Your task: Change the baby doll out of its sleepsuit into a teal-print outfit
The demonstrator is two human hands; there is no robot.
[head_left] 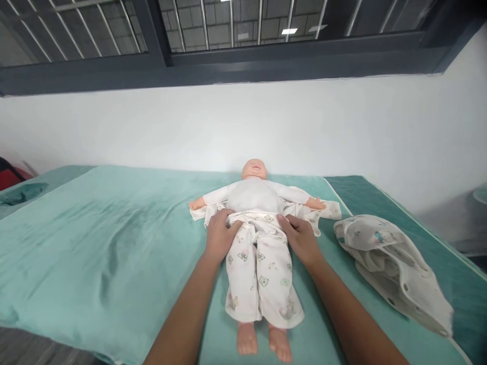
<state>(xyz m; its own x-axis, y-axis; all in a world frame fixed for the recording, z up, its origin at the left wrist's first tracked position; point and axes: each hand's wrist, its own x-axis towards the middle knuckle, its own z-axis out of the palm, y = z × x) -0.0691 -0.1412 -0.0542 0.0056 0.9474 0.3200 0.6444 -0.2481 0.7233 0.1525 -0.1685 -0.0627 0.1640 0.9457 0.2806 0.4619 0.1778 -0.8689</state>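
Observation:
A baby doll [254,195] lies on its back, arms spread, head toward the wall and bare feet toward me. White patterned trousers [262,268] cover its legs up to the waist. My left hand [221,232] grips the waistband at one side, thumb on top of the cloth. At the opposite side my right hand [300,237] pinches the same waistband. Beneath the doll's arms and back a patterned baby shirt [331,210] is spread out, partly hidden by the body. The fingertips under the cloth are hidden.
A green cover [114,243] lies over the bed. To the right rests a crumpled white patterned garment [395,274] with snap fasteners. Behind the bed rise a white wall [190,126] and a barred window [247,30]. A red and black object [9,175] sits at far left.

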